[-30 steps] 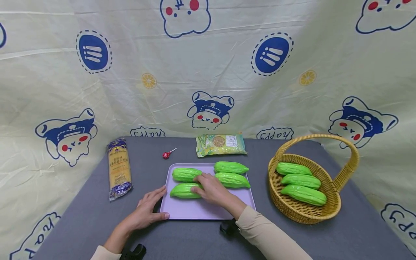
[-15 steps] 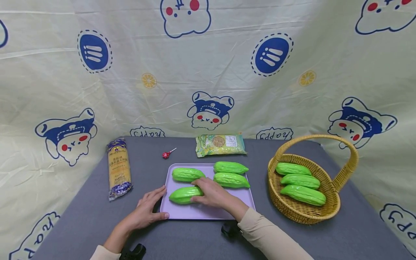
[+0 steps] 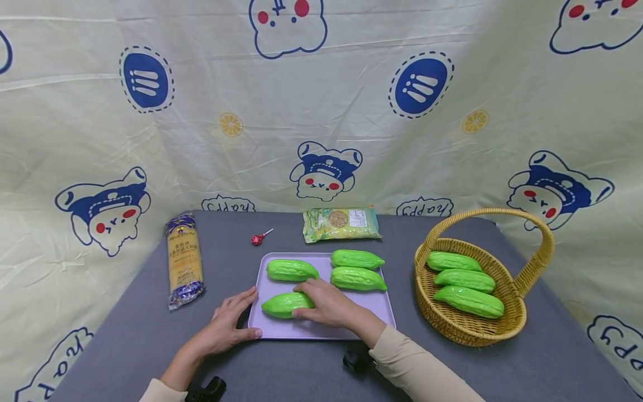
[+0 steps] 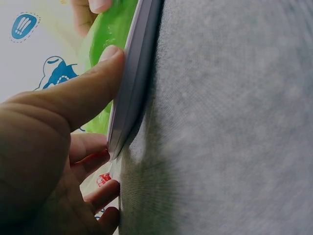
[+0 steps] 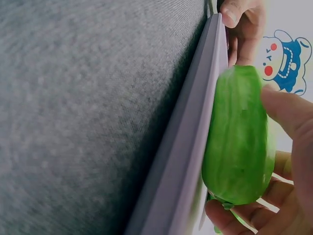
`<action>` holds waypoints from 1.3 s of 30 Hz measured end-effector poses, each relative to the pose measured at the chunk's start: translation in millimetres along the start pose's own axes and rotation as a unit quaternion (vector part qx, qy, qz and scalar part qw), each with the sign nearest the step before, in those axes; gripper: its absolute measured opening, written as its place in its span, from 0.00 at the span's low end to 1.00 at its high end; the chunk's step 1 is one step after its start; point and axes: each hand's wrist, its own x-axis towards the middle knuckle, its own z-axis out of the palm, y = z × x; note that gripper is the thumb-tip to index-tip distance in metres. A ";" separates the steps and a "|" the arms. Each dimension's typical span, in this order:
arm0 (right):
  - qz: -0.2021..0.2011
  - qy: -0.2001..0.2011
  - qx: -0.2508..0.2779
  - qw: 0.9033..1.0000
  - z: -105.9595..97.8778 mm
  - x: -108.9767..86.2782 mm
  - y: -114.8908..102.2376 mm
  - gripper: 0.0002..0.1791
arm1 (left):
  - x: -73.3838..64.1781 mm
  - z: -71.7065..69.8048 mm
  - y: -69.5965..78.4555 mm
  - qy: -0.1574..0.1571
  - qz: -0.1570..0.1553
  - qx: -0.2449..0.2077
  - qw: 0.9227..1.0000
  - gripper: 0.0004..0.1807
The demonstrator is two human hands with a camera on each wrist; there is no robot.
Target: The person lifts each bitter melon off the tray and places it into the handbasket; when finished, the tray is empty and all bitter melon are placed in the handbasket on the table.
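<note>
Your right hand has drawn the front-left green gourd nearer you — thumb and fingers gripping it on the purple tray, apart from 3 others there; your left hand — fingers relaxed — touches the tray's left edge.

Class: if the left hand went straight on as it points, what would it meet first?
The lilac tray, whose rim the left hand touches; beyond, probably the rear-left green gourd, though depth is unclear.
</note>
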 end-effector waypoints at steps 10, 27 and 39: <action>-0.018 0.004 -0.010 1.000 0.9 -3.4 0.1 0.25 | -0.6 1.1 -0.2 0.010 0.013 0.005 1.000 0.45; -0.020 0.026 -0.003 0.999 -6.2 -9.5 0.3 0.25 | 0.0 0.9 -1.1 0.004 0.004 0.001 1.000 0.46; 0.003 0.052 0.010 0.999 -27.9 -21.0 3.7 0.25 | 0.6 2.3 -0.7 -0.001 -0.015 -0.007 1.000 0.45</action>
